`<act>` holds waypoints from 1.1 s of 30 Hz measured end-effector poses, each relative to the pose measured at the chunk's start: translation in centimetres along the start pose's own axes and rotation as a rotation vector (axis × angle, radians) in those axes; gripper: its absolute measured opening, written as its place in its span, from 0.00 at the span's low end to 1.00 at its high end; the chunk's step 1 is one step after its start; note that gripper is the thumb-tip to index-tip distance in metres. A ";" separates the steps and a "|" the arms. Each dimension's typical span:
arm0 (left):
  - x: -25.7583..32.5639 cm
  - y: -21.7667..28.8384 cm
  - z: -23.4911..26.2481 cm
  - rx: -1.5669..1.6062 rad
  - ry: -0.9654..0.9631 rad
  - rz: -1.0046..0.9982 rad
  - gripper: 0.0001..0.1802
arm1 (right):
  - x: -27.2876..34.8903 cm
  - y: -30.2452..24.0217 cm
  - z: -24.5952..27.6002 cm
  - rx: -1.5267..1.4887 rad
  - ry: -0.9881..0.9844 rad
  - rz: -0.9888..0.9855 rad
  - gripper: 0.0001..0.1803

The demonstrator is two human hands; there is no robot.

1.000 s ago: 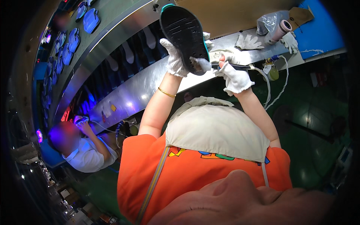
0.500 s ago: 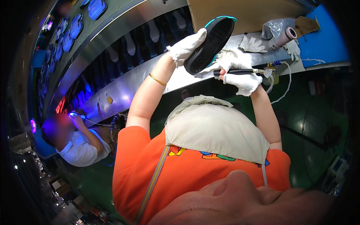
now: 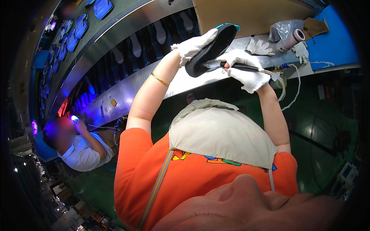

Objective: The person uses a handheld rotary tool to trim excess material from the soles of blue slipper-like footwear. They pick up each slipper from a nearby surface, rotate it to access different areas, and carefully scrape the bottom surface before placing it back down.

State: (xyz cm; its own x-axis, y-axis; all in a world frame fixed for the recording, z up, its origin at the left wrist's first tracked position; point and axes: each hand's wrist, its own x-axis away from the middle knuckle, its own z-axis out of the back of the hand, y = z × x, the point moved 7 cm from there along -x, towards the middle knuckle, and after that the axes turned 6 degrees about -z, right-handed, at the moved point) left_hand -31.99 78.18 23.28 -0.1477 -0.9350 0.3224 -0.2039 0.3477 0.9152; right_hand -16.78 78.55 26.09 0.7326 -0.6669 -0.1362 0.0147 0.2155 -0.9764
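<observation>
White knit gloves cover both of my hands. My left hand (image 3: 196,44) is closed around the side of a black shoe sole (image 3: 216,48) with a turquoise edge at its far end. The sole is tilted, its dark face towards my right. My right hand (image 3: 246,71), fingertips bare, grips a brush (image 3: 246,67) with a black handle and a pale hose at its back end. The pale bristles lie against the near end of the sole; whether they press on it I cannot tell.
Beneath my hands runs a metal worktop (image 3: 177,82). Spare white gloves (image 3: 259,47), a pink bottle (image 3: 293,39) and a plastic bag (image 3: 283,29) lie on the right, beside a blue board (image 3: 339,42). Blue shoe parts (image 3: 81,26) ride a belt. A co-worker (image 3: 83,150) sits at left.
The sole has turned to a narrower angle and come slightly lower. My right hand has moved up, bringing the brush from below the sole's near end to its surface.
</observation>
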 end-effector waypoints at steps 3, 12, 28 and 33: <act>0.2 -0.4 0.8 -0.065 -0.005 0.071 0.25 | -0.3 -0.6 -0.7 0.210 -0.089 0.043 0.05; -0.1 -0.3 0.9 -0.045 0.027 -0.024 0.25 | -0.4 -1.3 0.5 0.123 -0.060 0.068 0.06; 1.5 -4.5 1.0 0.919 -0.012 -0.239 0.31 | 1.5 1.5 1.5 -0.297 0.328 -0.136 0.13; 2.5 -5.5 -3.2 1.134 -0.169 -0.261 0.23 | 1.2 0.7 2.2 -0.325 0.459 0.007 0.11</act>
State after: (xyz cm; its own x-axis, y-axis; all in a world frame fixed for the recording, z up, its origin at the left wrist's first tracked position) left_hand -28.18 73.71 19.85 -0.0825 -0.9957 0.0426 -0.9793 0.0890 0.1818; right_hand -14.43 79.50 25.61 0.3594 -0.9239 -0.1311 -0.2531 0.0387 -0.9667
